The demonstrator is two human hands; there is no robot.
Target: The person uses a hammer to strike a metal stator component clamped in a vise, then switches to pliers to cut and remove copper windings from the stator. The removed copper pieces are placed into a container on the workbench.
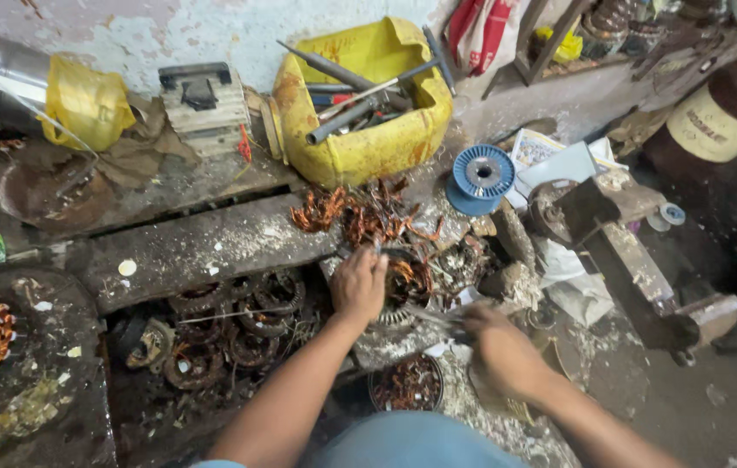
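Observation:
My left hand (358, 282) rests on a round motor stator with copper windings (409, 282), fingers curled over its left edge. My right hand (494, 342) grips a thin metal tool (427, 315) whose tip points left toward the stator. Loose tangles of pulled copper wire (360, 212) lie just beyond the stator. A round tin holding copper scraps (407, 383) sits below, between my forearms.
A cut yellow can with metal tools (364, 95) stands at the back. A blue wire spool (481, 178) lies to its right, a bench vise (628, 251) farther right. Several old stators (230, 329) are piled at the left under a wooden plank (195, 247).

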